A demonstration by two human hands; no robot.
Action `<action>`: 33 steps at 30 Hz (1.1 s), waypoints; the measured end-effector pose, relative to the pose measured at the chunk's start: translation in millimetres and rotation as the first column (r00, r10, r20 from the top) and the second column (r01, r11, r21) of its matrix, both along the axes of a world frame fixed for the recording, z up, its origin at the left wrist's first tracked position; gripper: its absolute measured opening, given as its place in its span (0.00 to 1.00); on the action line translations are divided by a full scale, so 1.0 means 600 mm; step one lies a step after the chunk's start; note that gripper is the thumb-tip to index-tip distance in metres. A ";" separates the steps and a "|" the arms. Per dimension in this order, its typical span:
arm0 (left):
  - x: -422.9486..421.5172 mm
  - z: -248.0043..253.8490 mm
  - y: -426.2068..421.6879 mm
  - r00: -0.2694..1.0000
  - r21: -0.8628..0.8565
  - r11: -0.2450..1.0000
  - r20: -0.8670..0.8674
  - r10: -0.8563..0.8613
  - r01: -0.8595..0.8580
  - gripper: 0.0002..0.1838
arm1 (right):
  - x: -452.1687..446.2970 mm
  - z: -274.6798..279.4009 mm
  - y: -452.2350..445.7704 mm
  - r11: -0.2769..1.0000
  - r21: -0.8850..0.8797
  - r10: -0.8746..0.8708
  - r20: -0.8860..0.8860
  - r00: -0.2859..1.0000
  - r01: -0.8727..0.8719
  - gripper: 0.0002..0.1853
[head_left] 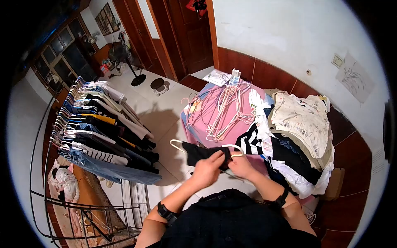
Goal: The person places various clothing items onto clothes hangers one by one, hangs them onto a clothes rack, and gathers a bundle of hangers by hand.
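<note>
In front of my body, both hands hold a small black garment (196, 153). My left hand (208, 168) is closed on its lower middle, fingers pinching the dark cloth. Close beside it, my right hand (240, 166) is closed at the garment's right side, near a white hanger loop (232, 146). Another white curved loop (177, 143) sticks out past the garment's left top corner. The rest of the hanger is hidden by cloth and fingers, and I cannot tell which garment it is. Just beyond lie several pink wire hangers (226, 110) on a pink cloth (196, 134).
To the left, a metal rack (32, 182) carries a row of hung clothes (111, 128). On the right, a pile of folded clothes (302, 120) rises beside the wall. A standing fan (133, 70) and a round stool (157, 84) occupy the floor farther back.
</note>
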State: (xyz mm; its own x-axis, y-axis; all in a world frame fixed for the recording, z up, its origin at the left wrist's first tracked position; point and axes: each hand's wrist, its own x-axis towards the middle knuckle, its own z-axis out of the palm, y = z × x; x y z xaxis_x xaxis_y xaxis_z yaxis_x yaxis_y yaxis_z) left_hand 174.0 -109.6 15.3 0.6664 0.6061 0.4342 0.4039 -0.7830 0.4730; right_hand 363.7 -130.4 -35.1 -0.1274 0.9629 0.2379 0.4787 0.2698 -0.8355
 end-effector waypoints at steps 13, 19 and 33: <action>0.044 0.046 0.008 0.987 0.334 0.942 -0.157 0.028 0.026 0.19 | 0.023 0.018 -0.026 0.985 -0.164 -0.132 -0.464 0.876 0.061 0.07; 0.067 0.027 0.006 0.992 0.321 0.941 -0.095 -0.078 0.105 0.18 | 0.027 0.021 -0.049 0.966 -0.258 -0.169 -0.539 0.825 0.029 0.10; 0.016 0.082 0.038 0.988 0.093 0.984 -0.031 0.153 -0.150 0.15 | 0.054 0.067 -0.056 0.900 0.324 -0.313 0.015 0.950 0.291 0.08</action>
State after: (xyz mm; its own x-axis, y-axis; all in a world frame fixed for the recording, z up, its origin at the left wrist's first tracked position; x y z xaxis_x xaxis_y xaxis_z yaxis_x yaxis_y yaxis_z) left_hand 183.5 -86.5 64.5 0.5868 0.6606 0.4683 0.5373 -0.7503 0.3851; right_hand 396.3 -163.7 5.4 0.1319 0.8343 0.5353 0.6293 0.3468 -0.6955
